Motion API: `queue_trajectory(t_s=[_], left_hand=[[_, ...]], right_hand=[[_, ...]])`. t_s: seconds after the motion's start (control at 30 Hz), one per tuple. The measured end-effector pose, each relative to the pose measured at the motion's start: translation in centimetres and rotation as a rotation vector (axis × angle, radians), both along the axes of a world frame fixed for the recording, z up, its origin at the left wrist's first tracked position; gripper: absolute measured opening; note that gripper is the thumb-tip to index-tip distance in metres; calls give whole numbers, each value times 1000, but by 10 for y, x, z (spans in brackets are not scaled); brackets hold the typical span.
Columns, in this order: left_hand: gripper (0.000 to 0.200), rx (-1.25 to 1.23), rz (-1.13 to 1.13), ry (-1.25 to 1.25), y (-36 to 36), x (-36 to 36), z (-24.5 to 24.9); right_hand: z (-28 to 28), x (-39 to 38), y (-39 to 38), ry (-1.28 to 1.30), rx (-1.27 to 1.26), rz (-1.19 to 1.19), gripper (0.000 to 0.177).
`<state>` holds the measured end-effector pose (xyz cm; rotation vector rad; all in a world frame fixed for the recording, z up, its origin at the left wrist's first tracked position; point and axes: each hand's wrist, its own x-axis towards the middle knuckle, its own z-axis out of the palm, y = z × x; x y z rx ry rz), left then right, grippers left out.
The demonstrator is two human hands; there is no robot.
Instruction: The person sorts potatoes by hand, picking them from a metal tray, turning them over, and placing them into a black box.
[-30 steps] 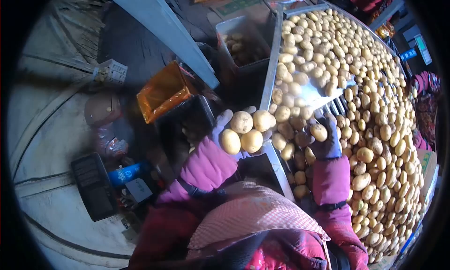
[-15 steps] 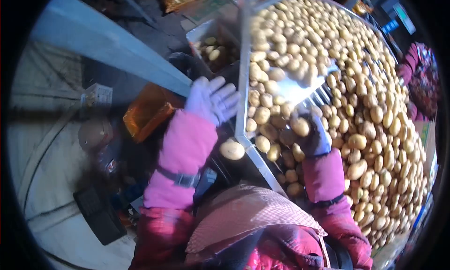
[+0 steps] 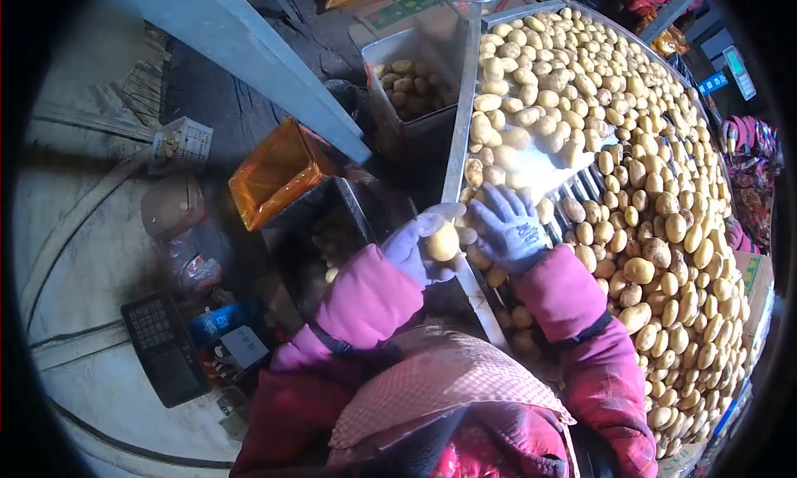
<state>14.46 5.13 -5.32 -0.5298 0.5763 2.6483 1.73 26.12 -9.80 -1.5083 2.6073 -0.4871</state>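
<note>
Closest in, a checked cloth (image 3: pixel 448 387) and two pink padded sleeves (image 3: pixel 365 299) fill the bottom of the view. Both hands are gloved. The left hand (image 3: pixel 413 247) is curled around a single potato (image 3: pixel 442 243), holding it just outside the metal rim (image 3: pixel 459 150) of the surface. The right hand (image 3: pixel 508 226) lies palm down with its fingers spread wide over the heap just inside that rim, almost touching the left.

Down to the left, a dark keypad scale (image 3: pixel 162 349) lies on the pale concrete floor (image 3: pixel 83 254), with a blue-labelled item (image 3: pixel 220 322) beside it. Below the left hand stands a black crate (image 3: pixel 311 216) with a few potatoes dimly visible inside. Just behind it is an orange-lined box (image 3: pixel 278 171).

The surface runs away to the upper right, a long sorting bed covered almost edge to edge with pale potatoes (image 3: pixel 631 146). Its roller bars (image 3: pixel 581 183) show through beyond the right hand, beside a bright bare patch of metal.

Further off, a metal bin (image 3: pixel 390 112) holding more potatoes hangs against the rim. A small white basket (image 3: pixel 184 142) sits on the floor to the left, and a grey beam (image 3: pixel 249 54) slants across above it. Flattened cardboard (image 3: pixel 415 4) lies at the top. At the far right edge, another person's striped sleeve (image 3: pixel 747 137) shows beside the bed.
</note>
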Motion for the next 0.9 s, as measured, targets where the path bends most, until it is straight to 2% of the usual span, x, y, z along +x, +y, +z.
queue_trajectory(t_s=[0.03,0.07,0.1,0.17,0.23,0.27,0.3,0.37,0.43,0.47,0.5,0.57,0.63,0.67,0.7,0.77,0.83,0.9], left_hand=[[48,125,-10,89,-3,5,-4],[49,0,68,41,0,8,3],[49,2,70,38,1,11,12],[55,-130,169,-40,0,14,26],[54,-85,165,-35,-10,28,16],[53,-131,232,-81,-12,32,22],[52,-172,294,-137,-12,39,24],[50,112,336,-105,-27,49,-3],[52,45,463,-190,-25,57,-6],[55,150,413,-140,-31,62,-12],[57,170,407,-129,-31,66,-13],[54,194,375,-85,-31,73,-15],[54,211,335,-53,-31,76,-21],[53,222,306,-30,-30,79,-22],[53,225,288,-27,-28,82,-21],[53,144,210,13,-21,85,-13],[53,74,152,-8,-20,92,-8],[55,81,135,-49,-17,100,-10]], right_hand=[[-4,-8,-2,33,-5,8,66],[3,-19,-4,15,62,-3,69],[14,-26,-4,35,54,-23,70],[-9,-74,3,0,180,-80,72],[-10,-97,28,186,149,-148,68],[4,-89,31,193,177,-289,63],[-1,-94,41,180,85,-351,56],[17,-77,46,267,-36,-297,55],[45,-39,50,76,-117,-69,53],[55,-12,49,8,-20,-23,55],[54,19,53,-109,15,-29,59],[37,66,62,-65,13,78,59],[10,74,67,-29,21,89,58],[16,66,66,19,91,114,59],[22,62,60,96,91,70,51],[22,38,63,191,206,-19,58],[16,11,86,136,214,-358,51],[59,44,112,380,32,-476,44]])
